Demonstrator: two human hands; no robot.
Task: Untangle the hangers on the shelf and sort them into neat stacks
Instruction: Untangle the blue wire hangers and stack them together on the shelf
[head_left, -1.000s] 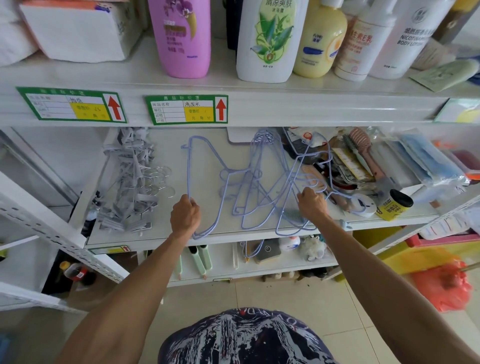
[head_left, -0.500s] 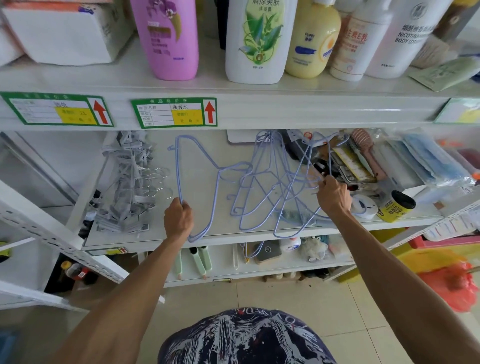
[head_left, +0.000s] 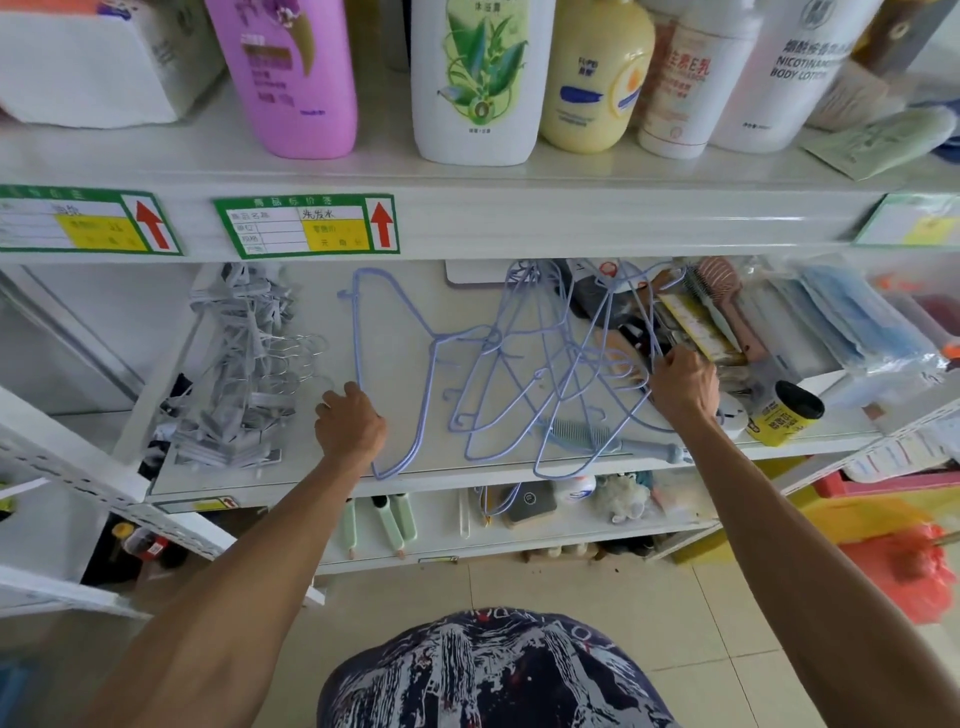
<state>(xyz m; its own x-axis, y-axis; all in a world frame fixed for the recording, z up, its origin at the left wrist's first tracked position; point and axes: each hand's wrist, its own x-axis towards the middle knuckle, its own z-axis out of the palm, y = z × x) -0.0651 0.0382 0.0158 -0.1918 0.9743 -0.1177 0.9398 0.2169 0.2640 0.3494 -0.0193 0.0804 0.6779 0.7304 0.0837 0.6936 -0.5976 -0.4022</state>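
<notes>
The left hand (head_left: 350, 428) is closed in a fist round the straight bar of a single purple hanger (head_left: 356, 332), near the front edge of the shelf (head_left: 311, 475). That hanger lies flat, its long bar running front to back, and its hook points right, toward the tangle of hangers (head_left: 558, 364) mid-shelf. The hook reaches the tangle's left edge; whether it is caught there cannot be told. The right hand (head_left: 683, 384) grips several wires at the tangle's right side, fingers curled over them.

The two hands sit on opposite sides of the knot, so the single hanger probably has to be drawn left, away from the right hand, with the hook trailing out last. The tangle's bars fan out at mixed angles, mostly slanting front to back. A grey stack of clip hangers (head_left: 239, 374) stands further left, nearer the left hand.
</notes>
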